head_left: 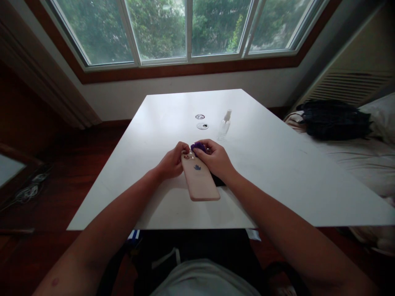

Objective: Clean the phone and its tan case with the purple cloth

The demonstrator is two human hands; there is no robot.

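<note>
A pale pink phone (202, 183) with a dark leaf-shaped mark and several camera lenses is tilted above the white table, its back facing up. My left hand (173, 161) is closed on the phone's top left corner. With its fingers pinched, my right hand (217, 158) holds a bunched purple cloth (198, 148) against the phone's camera end. A flat black thing (218, 181) shows partly under the phone and my right hand; its kind is hidden. Farther back on the table stands a clear spray bottle (225, 123) with a white top.
Two small round discs (200, 116) lie on the white table (129, 135) left of the bottle. Beyond the table's far edge is a wall with a window (188, 28). A bed (345, 160) with a dark bundle (336, 119) is at right. Cables (29, 191) lie on the floor at left.
</note>
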